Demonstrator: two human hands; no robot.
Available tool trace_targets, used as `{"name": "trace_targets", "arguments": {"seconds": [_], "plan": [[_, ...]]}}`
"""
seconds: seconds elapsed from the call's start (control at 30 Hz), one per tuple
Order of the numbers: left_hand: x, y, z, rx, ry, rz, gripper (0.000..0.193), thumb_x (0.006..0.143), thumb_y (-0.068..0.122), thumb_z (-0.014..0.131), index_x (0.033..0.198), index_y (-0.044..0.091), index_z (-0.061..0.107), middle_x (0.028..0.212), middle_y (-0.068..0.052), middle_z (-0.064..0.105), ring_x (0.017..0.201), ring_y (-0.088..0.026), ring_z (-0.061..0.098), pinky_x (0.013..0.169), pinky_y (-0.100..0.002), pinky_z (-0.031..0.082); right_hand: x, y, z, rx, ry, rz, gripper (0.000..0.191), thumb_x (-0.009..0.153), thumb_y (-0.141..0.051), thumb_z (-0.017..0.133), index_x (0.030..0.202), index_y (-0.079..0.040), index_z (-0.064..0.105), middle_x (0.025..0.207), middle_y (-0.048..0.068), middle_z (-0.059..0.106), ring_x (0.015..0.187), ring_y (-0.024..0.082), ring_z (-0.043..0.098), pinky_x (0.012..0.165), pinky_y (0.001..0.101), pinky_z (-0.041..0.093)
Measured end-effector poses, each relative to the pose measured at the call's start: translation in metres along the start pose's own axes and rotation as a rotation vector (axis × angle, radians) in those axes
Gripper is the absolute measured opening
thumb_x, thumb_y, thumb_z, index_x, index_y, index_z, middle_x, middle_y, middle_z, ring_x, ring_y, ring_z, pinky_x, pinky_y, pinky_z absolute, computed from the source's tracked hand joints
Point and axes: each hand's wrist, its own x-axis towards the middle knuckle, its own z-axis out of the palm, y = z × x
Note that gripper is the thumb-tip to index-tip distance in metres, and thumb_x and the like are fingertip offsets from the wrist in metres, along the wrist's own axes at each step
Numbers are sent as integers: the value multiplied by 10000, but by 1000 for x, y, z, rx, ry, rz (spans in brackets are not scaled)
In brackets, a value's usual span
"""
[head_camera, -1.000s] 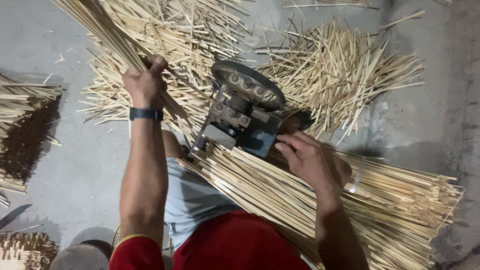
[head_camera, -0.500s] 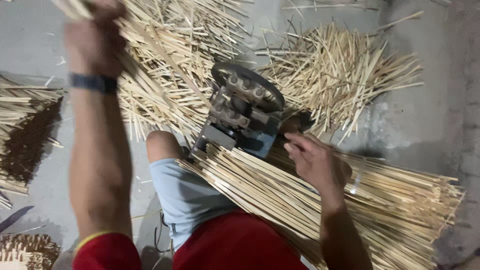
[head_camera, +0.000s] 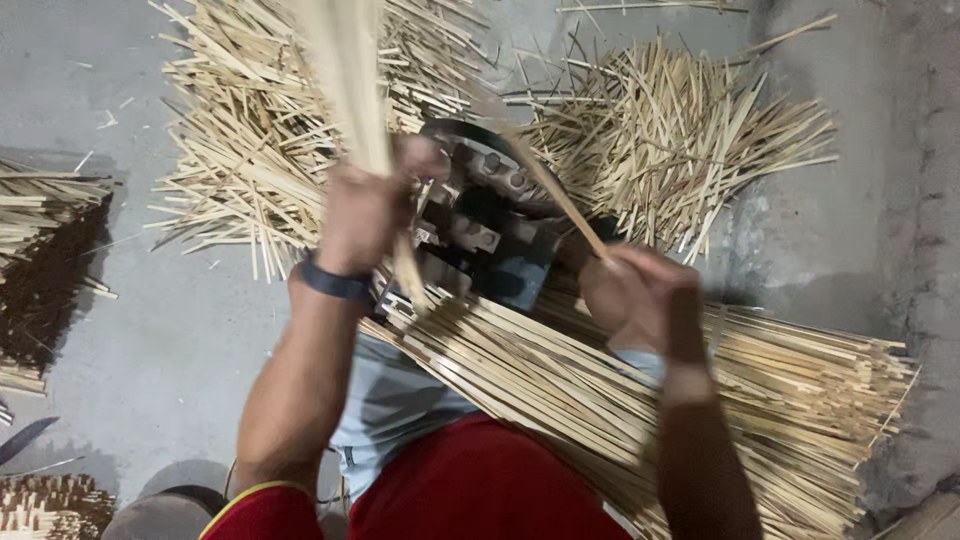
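Pale bamboo strip bundle above my left hand motion-blurred, top cut by edge. My right hand blurred too, hiding part of dark metal machine.

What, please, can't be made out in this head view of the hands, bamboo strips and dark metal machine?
- Left hand: motion-blurred; its pale bamboo strips run past the top edge.
- Right hand: blurred, grip unclear.
- Dark metal machine: partly hidden behind both hands.
- Long bamboo bundle: cut by the bottom edge.
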Motion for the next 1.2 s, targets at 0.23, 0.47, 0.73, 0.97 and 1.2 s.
{"name": "trace_targets", "arguments": {"seconds": [0.23, 0.47, 0.73, 0.97, 1.2], "plan": [[26, -17, -92, -277, 387, -78, 223, 1025, 279, 738, 946, 89, 653, 717, -2, 653, 491, -58, 519, 401, -212, 414, -80, 62, -95, -507, -31, 32, 189, 909, -264, 730, 983, -104, 798, 778, 116, 726, 628, 232, 675, 613, 376, 553], [22, -75, -82, -321, 380, -218, 184, 956, 245, 753, 948, 84, 664, 704, -13, 654, 490, -67, 531, 393, -209, 443, -62, 47, -44, -808, -75, -43, 340, 959, -432, 728, 853, -113, 781, 685, 95, 682, 557, 229, 651, 575, 356, 542], [25, -100, -70, -366, 352, -298, 170, 943, 213, 767, 956, 71, 674, 713, -1, 616, 486, -65, 471, 393, -209, 372, -53, 20, -12, -486, -40, -128, 225, 964, -337, 693, 1031, -147, 793, 903, 94, 769, 675, 226, 712, 642, 353, 568], [23, -114, -72, -391, 355, -304, 157, 922, 190, 776, 964, 83, 670, 715, -14, 624, 498, -71, 489, 401, -211, 371, -42, -17, 8, -541, -163, 83, 289, 990, -304, 683, 1191, -113, 765, 822, 136, 756, 634, 197, 723, 711, 350, 609], [19, -110, -77, -393, 352, -306, 185, 941, 202, 771, 1002, 48, 688, 717, -15, 624, 499, -73, 484, 409, -212, 390, -26, -18, 31, -312, -230, 50, 263, 998, -256, 628, 1173, -101, 749, 935, 95, 789, 714, 180, 749, 638, 354, 629]]}}
